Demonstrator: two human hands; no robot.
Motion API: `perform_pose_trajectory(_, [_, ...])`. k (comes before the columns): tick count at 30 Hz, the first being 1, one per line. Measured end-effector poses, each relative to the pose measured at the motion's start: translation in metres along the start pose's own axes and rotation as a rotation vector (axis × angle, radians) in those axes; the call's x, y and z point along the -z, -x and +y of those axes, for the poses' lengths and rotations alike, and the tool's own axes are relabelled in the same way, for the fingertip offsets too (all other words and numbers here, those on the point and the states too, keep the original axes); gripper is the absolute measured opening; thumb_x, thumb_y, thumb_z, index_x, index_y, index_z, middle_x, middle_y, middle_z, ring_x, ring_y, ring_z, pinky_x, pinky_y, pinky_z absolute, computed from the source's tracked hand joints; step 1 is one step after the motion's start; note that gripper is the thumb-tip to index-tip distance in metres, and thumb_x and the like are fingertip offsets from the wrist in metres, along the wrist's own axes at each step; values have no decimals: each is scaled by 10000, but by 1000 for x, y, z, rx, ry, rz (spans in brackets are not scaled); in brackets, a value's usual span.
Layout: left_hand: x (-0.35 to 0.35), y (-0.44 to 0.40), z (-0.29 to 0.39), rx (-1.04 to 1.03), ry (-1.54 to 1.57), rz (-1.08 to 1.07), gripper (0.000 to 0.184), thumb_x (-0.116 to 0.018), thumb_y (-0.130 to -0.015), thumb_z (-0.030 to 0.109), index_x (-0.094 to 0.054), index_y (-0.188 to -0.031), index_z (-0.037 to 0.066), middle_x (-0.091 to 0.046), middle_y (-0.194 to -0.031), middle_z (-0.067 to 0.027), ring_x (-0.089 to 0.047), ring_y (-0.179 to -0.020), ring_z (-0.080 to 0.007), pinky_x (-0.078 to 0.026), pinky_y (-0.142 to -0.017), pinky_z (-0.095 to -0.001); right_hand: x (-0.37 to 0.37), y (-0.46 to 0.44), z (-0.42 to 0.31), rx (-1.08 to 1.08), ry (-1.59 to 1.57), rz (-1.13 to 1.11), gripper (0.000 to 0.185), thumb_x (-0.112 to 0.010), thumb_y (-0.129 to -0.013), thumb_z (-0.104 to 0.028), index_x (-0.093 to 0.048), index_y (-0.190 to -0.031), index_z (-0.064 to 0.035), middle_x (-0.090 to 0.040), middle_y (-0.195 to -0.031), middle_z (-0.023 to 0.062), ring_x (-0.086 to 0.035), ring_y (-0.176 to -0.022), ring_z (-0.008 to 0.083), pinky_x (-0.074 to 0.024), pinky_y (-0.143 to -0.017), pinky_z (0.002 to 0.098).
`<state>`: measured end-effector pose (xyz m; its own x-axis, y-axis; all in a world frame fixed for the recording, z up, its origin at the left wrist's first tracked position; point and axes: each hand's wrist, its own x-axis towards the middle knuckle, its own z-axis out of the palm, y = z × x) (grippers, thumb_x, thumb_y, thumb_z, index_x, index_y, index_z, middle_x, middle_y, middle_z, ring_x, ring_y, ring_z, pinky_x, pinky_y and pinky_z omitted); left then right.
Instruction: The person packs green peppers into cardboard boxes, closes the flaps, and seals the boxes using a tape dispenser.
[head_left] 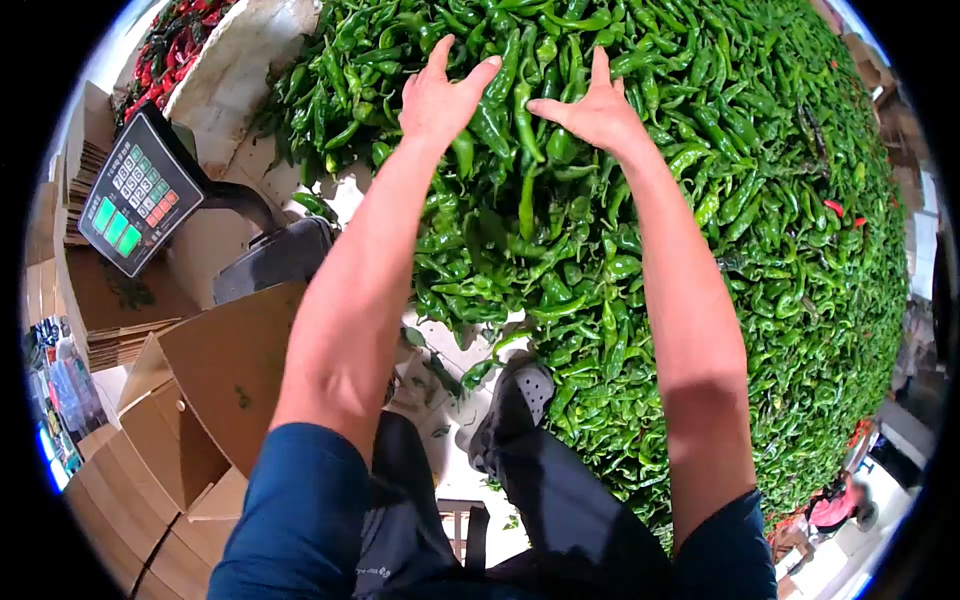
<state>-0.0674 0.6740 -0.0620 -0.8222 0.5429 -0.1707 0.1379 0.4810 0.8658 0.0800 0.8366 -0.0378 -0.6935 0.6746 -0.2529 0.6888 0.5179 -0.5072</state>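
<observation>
Green nearly everywhere around the fingers: holding left hand and right hand at a heap of peppers. Holding the left fingers well apart from their thumb, the right ones likewise, and pointing both thumbs inward across a gap full of long peppers. Not visibly gripping any; losing some fingertips from sight, so not showing for certain whether touching the heap. Seeing more peppers beyond the fingers, between them and far out to their right, with a few red ones lying on that side. Facing, well left of the left fingers, a scale display with keys and green windows. Seeing a red heap farther up on that side. Having, nearer the body and left of the fingers, a cardboard box. Placing a grey shoe below the fingers, beside the peppers; wearing dark trousers and blue sleeves.
</observation>
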Motion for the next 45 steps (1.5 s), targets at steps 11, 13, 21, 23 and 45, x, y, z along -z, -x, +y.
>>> perform_pose_trajectory(11, [-19, 17, 8, 260, 602, -290, 1171, -843, -784, 481, -123, -1631, 113, -458, -1513, -245, -453, -1391, -353, -366, -1153, -484, 3, 7, -7, 54, -64, -138, 1520, -859, -570, -726, -16, -1628, -33, -208, -1615, 358, -228, -1529, 427, -277, -1234, 451])
perform_pose_trajectory(13, [-26, 18, 16, 196, 642, -272, 1142, -839, -799, 461, -140, -1627, 103, -462, -1505, -252, -460, -1383, -352, -381, -1142, -485, -5, 7, 0, 57, -268, -117, 1509, -863, -574, -715, -36, -1624, -15, -236, -1614, 343, -196, -1540, 420, -254, -1243, 442])
perform_pose_trajectory(21, [-45, 126, 51, -19, 925, -229, 945, -829, -823, 237, -274, -1559, 28, -574, -1356, -177, -570, -1234, -262, -470, -1066, -384, 26, 113, 22, 207, -723, -107, 1273, -910, -683, -412, -146, -1612, 6, -365, -1591, 198, -347, -1482, 300, -241, -1240, 402])
perform_pose_trajectory(23, [-51, 149, 53, -115, 845, -223, 945, -834, -806, 189, -280, -1553, 19, -572, -1364, -167, -569, -1235, -248, -459, -1080, -379, 50, 152, 14, 198, -802, -102, 1267, -925, -674, -342, -149, -1611, 11, -380, -1579, 186, -356, -1471, 289, -249, -1236, 395])
perform_pose_trajectory(45, [415, 350, 70, -789, 410, 182, 1365, -985, -592, 465, -159, -1583, 19, -505, -1452, -190, -534, -1313, -285, -468, -1106, -431, 50, 378, -357, 1137, -631, 59, 1197, -933, -688, -258, -178, -1575, 18, -502, -1408, 226, -530, -1312, 310, -431, -1122, 427])
